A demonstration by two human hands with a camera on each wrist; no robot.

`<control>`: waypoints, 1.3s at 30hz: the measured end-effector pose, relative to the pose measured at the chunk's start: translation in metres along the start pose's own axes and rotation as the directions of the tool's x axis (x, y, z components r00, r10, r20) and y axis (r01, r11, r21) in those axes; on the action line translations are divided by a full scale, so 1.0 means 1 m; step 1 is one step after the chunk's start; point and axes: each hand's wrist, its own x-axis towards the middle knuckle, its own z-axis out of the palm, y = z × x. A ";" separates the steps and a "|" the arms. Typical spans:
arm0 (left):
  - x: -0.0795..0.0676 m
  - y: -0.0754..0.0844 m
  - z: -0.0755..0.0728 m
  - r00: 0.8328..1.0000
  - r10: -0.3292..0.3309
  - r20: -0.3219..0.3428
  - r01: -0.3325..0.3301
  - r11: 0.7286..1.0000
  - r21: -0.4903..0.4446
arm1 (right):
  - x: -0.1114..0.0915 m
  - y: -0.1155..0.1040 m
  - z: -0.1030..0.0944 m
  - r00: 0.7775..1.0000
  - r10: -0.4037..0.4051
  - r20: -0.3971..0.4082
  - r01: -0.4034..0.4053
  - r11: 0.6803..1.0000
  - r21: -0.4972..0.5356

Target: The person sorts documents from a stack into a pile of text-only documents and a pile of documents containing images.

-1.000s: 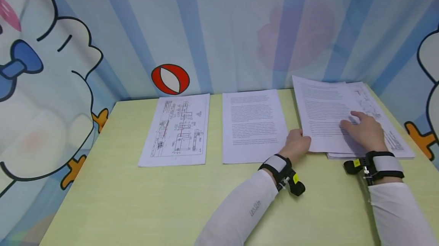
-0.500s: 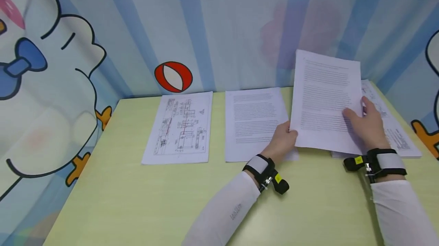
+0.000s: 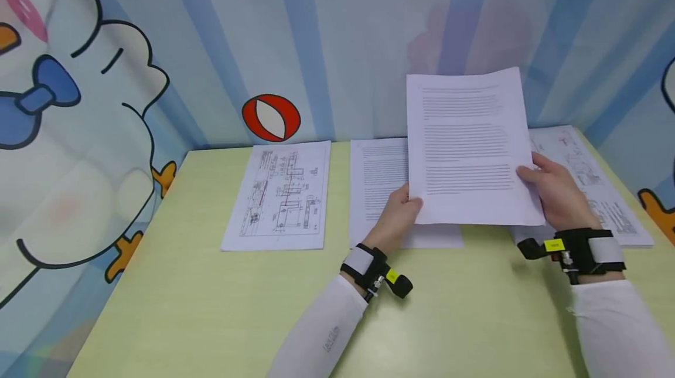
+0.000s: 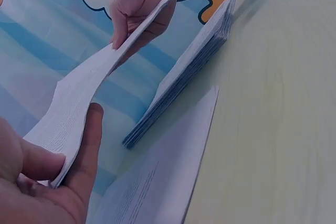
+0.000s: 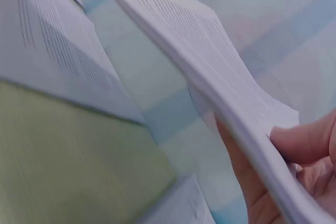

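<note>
A thin stack of printed paper (image 3: pixel 466 143) is held up off the table, tilted toward the head camera. My left hand (image 3: pixel 396 217) pinches its lower left corner, thumb on the printed face and fingers behind. At the right edge my right hand (image 3: pixel 564 193) grips the same stack, thumb in front. The left wrist view shows the held paper (image 4: pixel 73 98) bowed between both hands. Behind and below it lies another text sheet stack (image 3: pixel 377 190), partly covered. Under the right hand rests a thicker stack with line drawings (image 3: pixel 606 190).
Farther left, a stack of paper with a technical drawing (image 3: pixel 276 196) lies on the pale yellow table (image 3: pixel 200 307). A blue striped curtain (image 3: pixel 358 44) with cartoon figures stands along the table's back edge.
Both hands have lifted the text stack off the drawing stack and carried it left, over the middle sheets. The right hand went from resting on the paper to gripping its edge.
</note>
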 end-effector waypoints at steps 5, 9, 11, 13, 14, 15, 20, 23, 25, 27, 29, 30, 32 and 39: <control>-0.002 -0.002 -0.026 0.999 0.000 -0.044 0.002 0.999 0.033 | 0.002 -0.001 0.034 0.994 -0.046 -0.101 0.041 0.998 -0.052; -0.004 -0.001 -0.048 0.998 0.001 -0.057 0.003 0.998 0.059 | 0.008 0.002 0.060 0.971 -0.073 -0.226 0.023 0.976 -0.217; -0.006 0.000 -0.058 0.998 -0.006 -0.062 0.010 0.997 0.071 | 0.009 0.005 0.069 0.961 -0.074 -0.266 -0.006 0.958 -0.287; -0.009 0.001 -0.067 0.997 -0.014 -0.076 0.021 0.996 0.090 | 0.011 0.008 0.078 0.955 -0.069 -0.288 -0.026 0.949 -0.314; -0.010 0.002 -0.072 0.996 -0.019 -0.085 0.027 0.995 0.098 | 0.011 0.009 0.081 0.955 -0.065 -0.291 -0.031 0.949 -0.314; -0.011 0.002 -0.076 0.995 -0.023 -0.098 0.034 0.994 0.107 | 0.012 0.011 0.084 0.955 -0.056 -0.291 -0.039 0.949 -0.312; -0.015 0.002 -0.089 0.985 -0.068 -0.156 0.089 0.988 0.129 | 0.013 0.018 0.097 0.955 -0.010 -0.295 -0.081 0.951 -0.297; -0.017 0.000 -0.095 0.982 -0.088 -0.168 0.111 0.985 0.135 | 0.014 0.024 0.102 0.954 0.012 -0.300 -0.111 0.943 -0.315; -0.018 -0.001 -0.098 0.981 -0.087 -0.171 0.113 0.982 0.149 | 0.015 0.028 0.104 0.955 0.025 -0.295 -0.125 0.938 -0.325; -0.019 -0.002 -0.101 0.981 -0.085 -0.177 0.116 0.977 0.178 | 0.017 0.033 0.106 0.958 0.037 -0.283 -0.135 0.933 -0.335; -0.020 -0.003 -0.104 0.980 -0.091 -0.179 0.126 0.972 0.199 | 0.018 0.037 0.108 0.961 0.048 -0.271 -0.144 0.926 -0.349; -0.021 -0.004 -0.105 0.979 -0.097 -0.179 0.133 0.970 0.203 | 0.018 0.039 0.109 0.962 0.050 -0.268 -0.147 0.923 -0.355; -0.021 -0.005 -0.108 0.979 -0.114 -0.171 0.150 0.964 0.218 | 0.019 0.042 0.110 0.964 0.056 -0.261 -0.155 0.915 -0.374; -0.025 -0.006 -0.119 0.976 -0.170 -0.135 0.201 0.943 0.267 | 0.022 0.048 0.114 0.970 0.078 -0.228 -0.177 0.874 -0.452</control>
